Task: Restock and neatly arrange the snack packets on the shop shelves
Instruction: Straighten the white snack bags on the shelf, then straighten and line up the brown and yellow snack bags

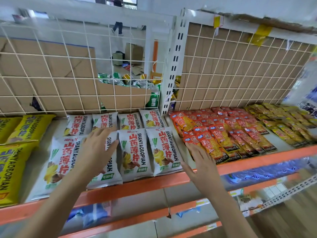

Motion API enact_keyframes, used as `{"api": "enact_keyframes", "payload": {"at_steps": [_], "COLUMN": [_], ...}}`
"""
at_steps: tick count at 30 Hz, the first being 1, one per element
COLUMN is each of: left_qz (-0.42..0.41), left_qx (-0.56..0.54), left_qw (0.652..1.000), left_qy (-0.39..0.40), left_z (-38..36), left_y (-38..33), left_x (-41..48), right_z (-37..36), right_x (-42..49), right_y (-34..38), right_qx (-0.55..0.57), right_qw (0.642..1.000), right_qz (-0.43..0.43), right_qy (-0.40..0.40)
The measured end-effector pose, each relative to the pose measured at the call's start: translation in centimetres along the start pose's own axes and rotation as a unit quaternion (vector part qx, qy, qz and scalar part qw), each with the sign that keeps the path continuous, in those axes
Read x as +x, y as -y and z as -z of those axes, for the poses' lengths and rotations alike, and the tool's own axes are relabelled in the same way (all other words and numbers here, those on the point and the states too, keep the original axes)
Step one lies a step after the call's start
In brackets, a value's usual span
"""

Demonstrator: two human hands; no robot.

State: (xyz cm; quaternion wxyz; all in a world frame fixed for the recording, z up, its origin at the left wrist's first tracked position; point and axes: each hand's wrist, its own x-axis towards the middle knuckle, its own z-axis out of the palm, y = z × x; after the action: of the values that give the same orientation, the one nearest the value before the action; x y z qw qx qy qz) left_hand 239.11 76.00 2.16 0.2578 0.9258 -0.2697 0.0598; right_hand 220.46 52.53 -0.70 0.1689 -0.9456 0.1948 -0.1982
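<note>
Two bare forearms reach up from the bottom edge toward the shelf [137, 184] with its orange front rail. The left hand [97, 145] lies flat with fingers spread and straight on the white snack packets [133, 152], covering the second packet of the front row; it grips nothing. The right hand [200, 162] is likewise open, fingers straight, over the bare strip of shelf between the white packets and the red packets [223, 134]; whether it touches the shelf or the nearest red packet is hard to tell. The white packets lie flat in two rows, front and back, side by side. Left of them lie large yellow bags [25, 129], and beyond the red ones, small yellow packets [288, 124]. A white wire grid [51, 66] backed by cardboard [231, 66] closes the rear, with drink cans [130, 81] showing through a gap.
</note>
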Motion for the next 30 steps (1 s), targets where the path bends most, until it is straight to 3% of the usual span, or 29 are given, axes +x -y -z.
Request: {"api": "enact_keyframes", "payload": {"at_steps": [4, 14, 18, 30], "left_qz": [0.023, 0.028, 0.064, 0.167], "left_qx": [-0.04, 0.051, 0.056, 0.124], "left_qw": [0.999, 0.994, 0.989, 0.969], "left_qy": [-0.001, -0.091, -0.12, -0.131], "left_z": [1.0, 3.1, 3.5, 7.6], "left_y": [2.0, 4.1, 4.4, 6.2], "left_x": [-3.8, -13.8, -17.9, -25.9], "right_z": [1.0, 2.9, 3.7, 2.3], "right_x": [-1.2, -4.0, -5.5, -6.1], "right_y": [-0.7, -1.2, -1.0, 3.4], "right_qx": [-0.01, 0.001, -0.015, 0.014], "right_qw": [1.0, 0.998, 0.993, 0.982], "right_qz": [0.014, 0.053, 0.116, 0.152], "right_qy": [0.0, 0.02, -0.001, 0.114]}}
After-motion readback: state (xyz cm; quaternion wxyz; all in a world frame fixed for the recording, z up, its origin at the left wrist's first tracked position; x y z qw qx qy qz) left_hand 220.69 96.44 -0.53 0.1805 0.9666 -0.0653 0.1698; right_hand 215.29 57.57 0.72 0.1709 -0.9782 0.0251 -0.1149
